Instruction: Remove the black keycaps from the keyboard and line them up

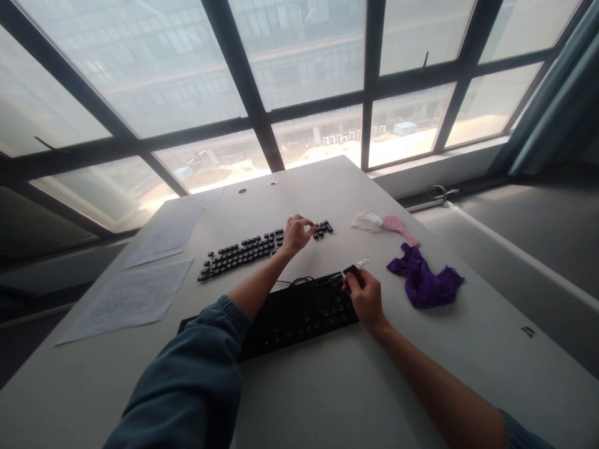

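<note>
My left hand reaches over rows of loose black keycaps laid out on the table. Its thumb and forefinger pinch together at a keycap near the right-hand group, though the fingers partly hide it. In front lies a black keyboard, partly covered by my left forearm, with stretches of its top bare of caps. Above its right end, my right hand is closed around a small tool with a black handle and thin pale prongs, which looks like a keycap puller.
Right of the keycaps are a crumpled white tissue, a pink hairbrush and a purple cloth. Printed paper sheets cover the left side. A black cable runs behind the keyboard. Windows stand beyond the table's far edge.
</note>
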Tool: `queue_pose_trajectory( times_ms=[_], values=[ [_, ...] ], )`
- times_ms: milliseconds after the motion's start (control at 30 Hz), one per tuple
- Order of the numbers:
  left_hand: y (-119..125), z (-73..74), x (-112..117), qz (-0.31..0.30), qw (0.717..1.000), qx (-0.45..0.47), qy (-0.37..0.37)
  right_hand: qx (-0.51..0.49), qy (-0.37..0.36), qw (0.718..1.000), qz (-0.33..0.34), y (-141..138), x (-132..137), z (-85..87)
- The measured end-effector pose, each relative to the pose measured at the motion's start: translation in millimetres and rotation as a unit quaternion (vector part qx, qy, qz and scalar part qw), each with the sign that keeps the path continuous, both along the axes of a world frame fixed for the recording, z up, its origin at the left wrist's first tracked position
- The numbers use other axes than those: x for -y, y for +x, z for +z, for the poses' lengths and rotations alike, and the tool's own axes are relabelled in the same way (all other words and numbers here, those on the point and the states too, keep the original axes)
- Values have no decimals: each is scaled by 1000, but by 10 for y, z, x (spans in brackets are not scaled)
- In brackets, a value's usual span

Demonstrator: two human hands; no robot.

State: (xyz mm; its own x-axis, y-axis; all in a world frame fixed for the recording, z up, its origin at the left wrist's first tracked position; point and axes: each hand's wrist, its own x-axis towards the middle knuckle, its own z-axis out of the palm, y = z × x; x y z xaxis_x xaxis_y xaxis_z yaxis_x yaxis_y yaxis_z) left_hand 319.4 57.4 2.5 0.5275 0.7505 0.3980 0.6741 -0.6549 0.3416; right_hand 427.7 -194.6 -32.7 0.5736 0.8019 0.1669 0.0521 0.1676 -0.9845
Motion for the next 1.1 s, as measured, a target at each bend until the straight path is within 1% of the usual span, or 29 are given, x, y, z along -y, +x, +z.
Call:
queue_pose_trajectory(
  times_ms=[67, 167, 300, 467, 633, 733, 800, 867, 1000, 1100],
  values=[
    [-70, -4, 34, 12, 1000, -11, -6, -1, 0, 1000, 2, -2, -6, -11],
    [-121, -32, 91, 14, 999, -44, -12, 5, 2, 1000, 2, -2, -7, -14],
    [-102, -84, 110, 21, 997, -73, -5, 7, 2, 1000, 1, 5, -1, -4],
    [-87, -120, 71, 25, 997, -70, -10, 5, 2, 1000, 3, -2, 3, -1],
    [-103, -87, 90, 20, 998, -61, -14, 1, 9, 1000, 2, 6, 12, 47],
    [-124, -18, 187, 18, 999, -47, -15, 6, 23, 999, 21, 61, 15, 93],
    [-166, 58, 319, 9, 999, -38, -12, 24, 36, 998, 40, 117, 18, 110],
    [-241, 162, 519, -11, 999, -33, -12, 47, 45, 996, 61, 170, 27, 114],
    [-474, 405, 1092, -70, 996, -52, -34, 117, 41, 988, 89, 229, 60, 122],
    [-653, 525, 1545, -100, 991, -70, -57, 185, 50, 977, 96, 234, 84, 147]
  ],
)
